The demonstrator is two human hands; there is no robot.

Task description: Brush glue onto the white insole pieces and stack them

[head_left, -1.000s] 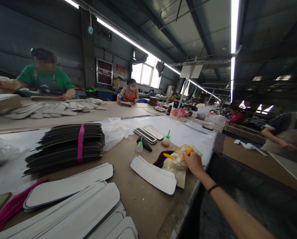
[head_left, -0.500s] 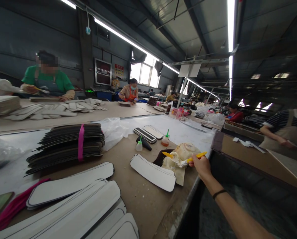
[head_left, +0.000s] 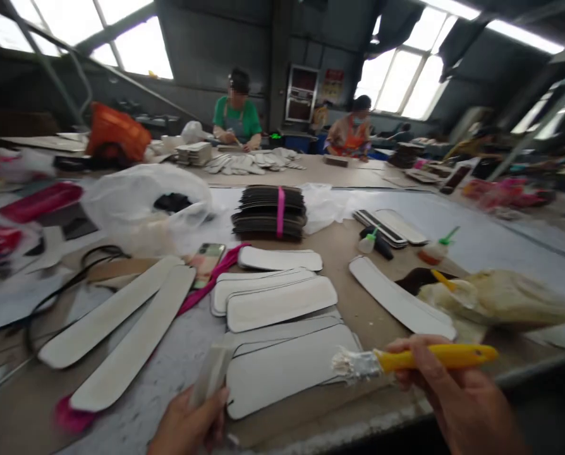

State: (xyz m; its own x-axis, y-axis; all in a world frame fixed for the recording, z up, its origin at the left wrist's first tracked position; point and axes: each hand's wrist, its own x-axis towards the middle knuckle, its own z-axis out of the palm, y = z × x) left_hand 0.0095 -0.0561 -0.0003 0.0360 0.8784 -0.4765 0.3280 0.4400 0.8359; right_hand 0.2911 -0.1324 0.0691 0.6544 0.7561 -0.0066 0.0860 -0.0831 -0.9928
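While two people, one in green [head_left: 239, 117] and one in an orange apron [head_left: 351, 136], sit at its far side, the table [head_left: 337, 253] spreads before both hands, crowded to the left and right. A big clear bag [head_left: 116, 189] slumps at the left, and a dark stack [head_left: 256, 218] with a pink band [head_left: 280, 212] stands near the middle, beyond the white panels. At the right, a cream-coated lump [head_left: 510, 300] with a second yellow handle [head_left: 442, 280] sits beyond the right hand, just beside a curved panel [head_left: 399, 297]. Two long panels [head_left: 138, 341] slant at the left, partly overlapping, and a magenta cloth [head_left: 211, 284] runs between them and the middle pile. Farther back are two small green-spouted bottles [head_left: 368, 242]. The white panels [head_left: 287, 373] lie overlapped between the hands, the nearest with its left end beside the left hand [head_left: 188, 420]. That hand pinches a blurred pale strip [head_left: 211, 376], tilted upward. The right hand [head_left: 457, 392] grips a yellow brush [head_left: 387, 361], bristles pointing left at the nearest panel's right end; whether they touch it, I cannot tell.
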